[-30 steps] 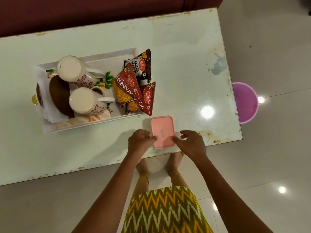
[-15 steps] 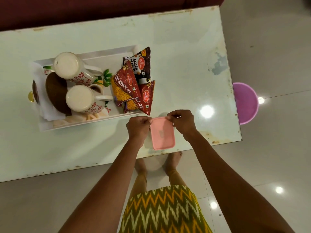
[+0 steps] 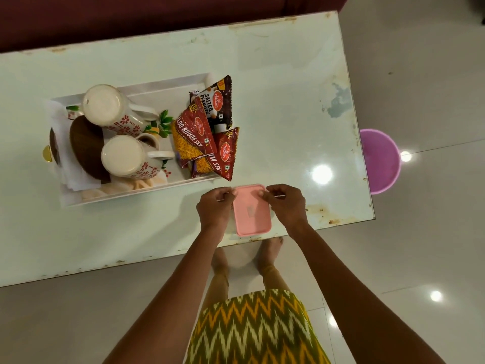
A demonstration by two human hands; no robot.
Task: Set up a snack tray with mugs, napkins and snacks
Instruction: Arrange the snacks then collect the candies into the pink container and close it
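Plainly, the left hand (image 3: 214, 208) and right hand (image 3: 286, 206) each pinch a far corner of the pink box (image 3: 253, 218), which sits near the front edge of the tabletop (image 3: 275, 101), just beside the tray (image 3: 157, 84). A sharp tug could skid it off.

I take this for a home living room: maroon sofa (image 3: 157, 19) beyond the hands (image 3: 215, 209), glossy pale floor tiles (image 3: 425, 258) to their right.

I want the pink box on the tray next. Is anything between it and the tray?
Yes: the snack packets fill the tray's right end, nearest the box, one overhanging its rim. The left hand and right hand hold the box itself.
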